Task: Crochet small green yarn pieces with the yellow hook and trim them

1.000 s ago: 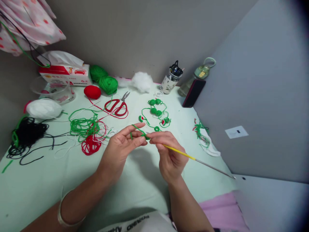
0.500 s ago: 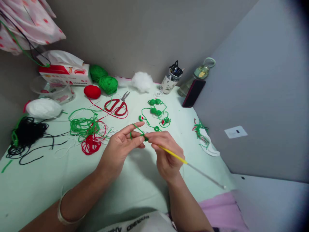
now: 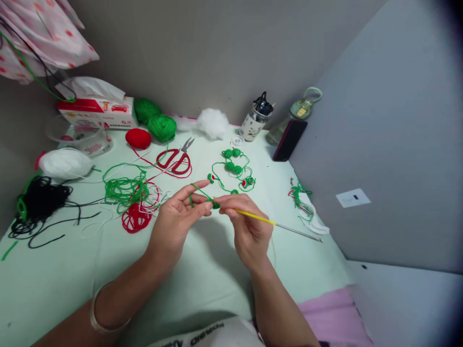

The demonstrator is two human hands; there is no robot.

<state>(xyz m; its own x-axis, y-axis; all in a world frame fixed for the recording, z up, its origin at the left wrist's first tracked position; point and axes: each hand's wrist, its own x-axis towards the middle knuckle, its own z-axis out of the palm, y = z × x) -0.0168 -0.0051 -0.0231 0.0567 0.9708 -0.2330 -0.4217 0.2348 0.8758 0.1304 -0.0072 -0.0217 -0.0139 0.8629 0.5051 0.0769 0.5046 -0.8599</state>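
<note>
My left hand (image 3: 179,214) pinches a small green crochet piece (image 3: 216,205) between thumb and fingers. A strand of green yarn (image 3: 201,191) runs taut from the raised index finger down to that piece. In my right hand (image 3: 249,224) is a crochet hook (image 3: 255,216) with a yellow grip and a metal shaft pointing to the right. Its working tip is hidden at the green piece, where the fingertips of both hands nearly meet. Just beyond the hands lie several small green crocheted balls (image 3: 230,166) with yarn tails, some with red and white parts.
Red-handled scissors (image 3: 181,161), tangled green yarn (image 3: 126,190), red yarn (image 3: 136,217) and black yarn (image 3: 43,200) lie to the left. Behind them stand a tissue box (image 3: 101,113) and green yarn balls (image 3: 162,127). White stuffing (image 3: 212,124), a pen cup (image 3: 254,123) and a phone (image 3: 290,140) line the back.
Both hands have shifted slightly left with the green piece. The hook's far end swung down, then back up, and now points less steeply downward to the right.
</note>
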